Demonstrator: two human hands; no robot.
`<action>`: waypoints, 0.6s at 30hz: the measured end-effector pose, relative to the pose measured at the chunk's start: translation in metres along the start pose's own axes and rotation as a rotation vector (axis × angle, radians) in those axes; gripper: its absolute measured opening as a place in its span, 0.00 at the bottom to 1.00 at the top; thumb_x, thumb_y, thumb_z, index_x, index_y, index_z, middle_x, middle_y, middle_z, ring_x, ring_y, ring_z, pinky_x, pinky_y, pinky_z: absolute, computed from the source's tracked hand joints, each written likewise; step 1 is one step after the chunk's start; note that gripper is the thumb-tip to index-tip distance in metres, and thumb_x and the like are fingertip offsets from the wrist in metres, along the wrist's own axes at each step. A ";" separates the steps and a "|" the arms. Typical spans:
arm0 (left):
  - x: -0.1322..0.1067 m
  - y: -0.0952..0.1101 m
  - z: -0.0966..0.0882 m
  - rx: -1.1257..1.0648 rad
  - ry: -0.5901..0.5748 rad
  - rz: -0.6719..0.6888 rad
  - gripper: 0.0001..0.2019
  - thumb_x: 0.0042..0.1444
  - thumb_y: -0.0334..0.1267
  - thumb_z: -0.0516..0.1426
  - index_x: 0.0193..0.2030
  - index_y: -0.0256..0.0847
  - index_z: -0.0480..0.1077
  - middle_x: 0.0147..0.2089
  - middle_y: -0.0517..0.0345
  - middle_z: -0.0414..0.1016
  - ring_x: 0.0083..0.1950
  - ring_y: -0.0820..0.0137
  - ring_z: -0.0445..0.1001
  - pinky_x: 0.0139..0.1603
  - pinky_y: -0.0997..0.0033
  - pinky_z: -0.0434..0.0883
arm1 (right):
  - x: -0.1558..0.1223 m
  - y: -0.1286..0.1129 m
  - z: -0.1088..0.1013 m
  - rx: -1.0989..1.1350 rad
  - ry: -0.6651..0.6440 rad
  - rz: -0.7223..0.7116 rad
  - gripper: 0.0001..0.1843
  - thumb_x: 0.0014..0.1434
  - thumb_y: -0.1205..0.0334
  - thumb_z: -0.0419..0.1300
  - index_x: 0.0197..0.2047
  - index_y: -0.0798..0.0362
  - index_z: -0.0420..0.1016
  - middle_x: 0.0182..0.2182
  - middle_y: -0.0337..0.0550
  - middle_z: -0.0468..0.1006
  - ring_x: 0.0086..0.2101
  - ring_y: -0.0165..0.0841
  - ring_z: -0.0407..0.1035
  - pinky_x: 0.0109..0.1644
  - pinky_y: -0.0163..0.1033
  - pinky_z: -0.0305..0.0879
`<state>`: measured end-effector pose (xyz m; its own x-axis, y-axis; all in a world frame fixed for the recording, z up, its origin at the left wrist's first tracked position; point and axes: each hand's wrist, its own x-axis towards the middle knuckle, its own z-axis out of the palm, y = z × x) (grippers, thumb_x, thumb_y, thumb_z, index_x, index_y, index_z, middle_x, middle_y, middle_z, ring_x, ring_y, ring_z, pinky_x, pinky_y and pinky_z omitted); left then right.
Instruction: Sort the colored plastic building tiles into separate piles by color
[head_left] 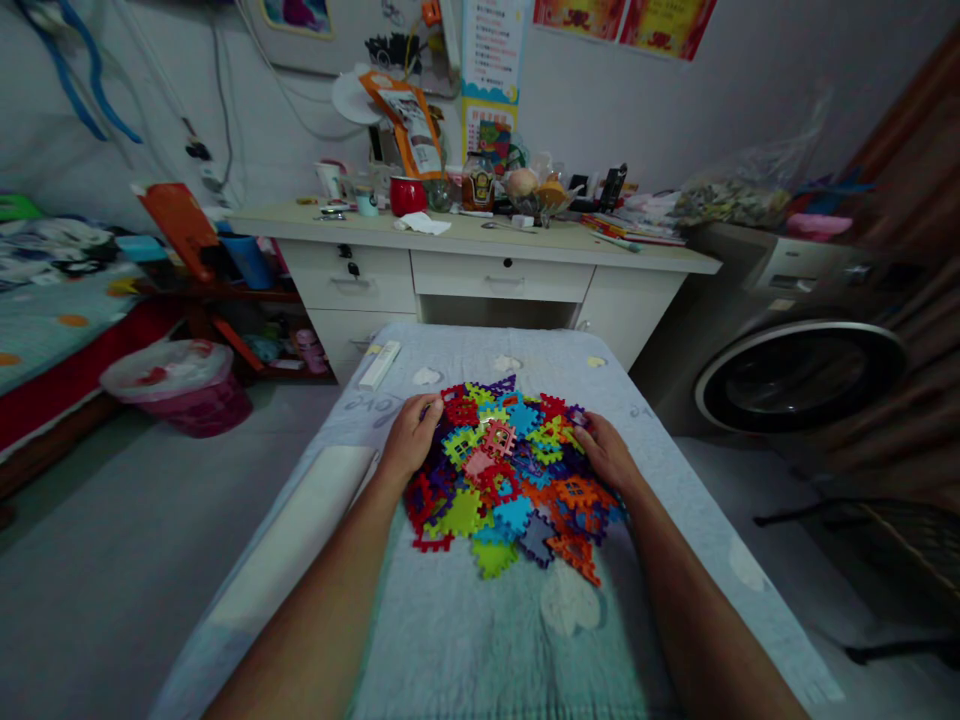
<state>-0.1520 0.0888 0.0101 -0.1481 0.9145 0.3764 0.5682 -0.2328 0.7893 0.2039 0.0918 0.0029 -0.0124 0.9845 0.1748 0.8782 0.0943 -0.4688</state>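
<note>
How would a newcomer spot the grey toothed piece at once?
On the cloth-covered table lies a pile of bright toothed pieces. At its near edge, the grey piece sits between a green piece and an orange piece; its dull colour sets it apart.

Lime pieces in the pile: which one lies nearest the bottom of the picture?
The lime piece at the near edge of the pile, left of the grey-blue piece; the other lime ones lie higher up.

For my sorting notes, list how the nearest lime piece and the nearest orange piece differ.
The lime piece looks solid, while the orange piece has cut-out openings. The lime piece lies left of the orange piece. Both have toothed edges and sit at the pile's near side.
</note>
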 end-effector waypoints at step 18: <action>-0.036 0.040 -0.030 0.385 -0.303 0.083 0.47 0.43 0.63 0.62 0.69 0.48 0.55 0.70 0.44 0.54 0.71 0.45 0.53 0.67 0.42 0.56 | -0.043 0.000 -0.033 0.145 -0.204 -0.295 0.56 0.51 0.29 0.59 0.73 0.51 0.47 0.71 0.59 0.45 0.69 0.53 0.41 0.69 0.60 0.44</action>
<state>-0.1486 0.0369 0.0429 0.1198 0.9663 0.2277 0.8343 -0.2223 0.5045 0.2200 0.0448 0.0241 -0.3622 0.9198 0.1511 0.7461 0.3833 -0.5445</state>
